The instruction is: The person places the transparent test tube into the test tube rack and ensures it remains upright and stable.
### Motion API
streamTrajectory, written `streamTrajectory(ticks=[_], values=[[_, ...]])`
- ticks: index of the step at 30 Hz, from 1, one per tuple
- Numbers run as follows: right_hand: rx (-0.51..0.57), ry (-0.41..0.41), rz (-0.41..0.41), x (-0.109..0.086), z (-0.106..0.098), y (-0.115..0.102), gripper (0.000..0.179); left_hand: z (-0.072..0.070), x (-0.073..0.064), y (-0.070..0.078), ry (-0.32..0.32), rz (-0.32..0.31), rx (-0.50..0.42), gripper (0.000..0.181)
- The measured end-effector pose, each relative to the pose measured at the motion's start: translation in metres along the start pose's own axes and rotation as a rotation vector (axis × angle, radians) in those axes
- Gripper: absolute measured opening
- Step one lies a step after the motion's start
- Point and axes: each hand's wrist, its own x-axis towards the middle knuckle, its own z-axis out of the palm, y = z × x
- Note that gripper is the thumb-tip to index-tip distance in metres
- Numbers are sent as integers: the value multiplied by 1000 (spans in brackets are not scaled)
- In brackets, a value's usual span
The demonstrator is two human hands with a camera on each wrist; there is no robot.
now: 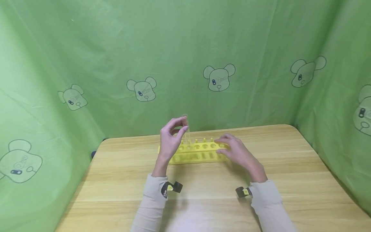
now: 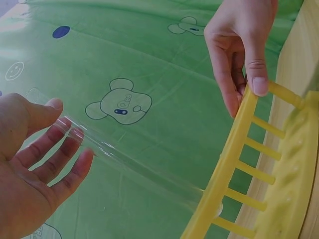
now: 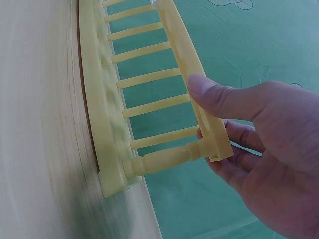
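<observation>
A clear glass test tube (image 2: pixel 134 159) is pinched near its upper end between the thumb and fingers of my left hand (image 1: pixel 171 138). Its rounded bottom shows just through a hole in the top bar of the yellow test tube rack (image 1: pixel 200 158), left of the rack's middle in the head view. My right hand (image 1: pixel 236 149) grips the rack's top bar at the right end, thumb on the near side and fingers behind, as the right wrist view shows. The rack stands on the table, with a row of holes above and pegs along the back.
The wooden table (image 1: pixel 208 199) carries the rack near its far edge. A green curtain (image 1: pixel 179 58) printed with bear heads hangs close behind the table and at both sides. Small black wrist cameras sit on both sleeves.
</observation>
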Motion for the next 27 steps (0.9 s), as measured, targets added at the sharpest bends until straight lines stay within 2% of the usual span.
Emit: streamTrajectory(ticks=[15,24,27], values=[[19,2,0,1,1,1,43,-1,-4,-6,2,-22,13,31],[16,-11,12,1,1,0,44,-3,-5,-35,5,-38,13,32],[16,-12,8,2,1,0,45,-5,-5,-40,0,-31,6,31]])
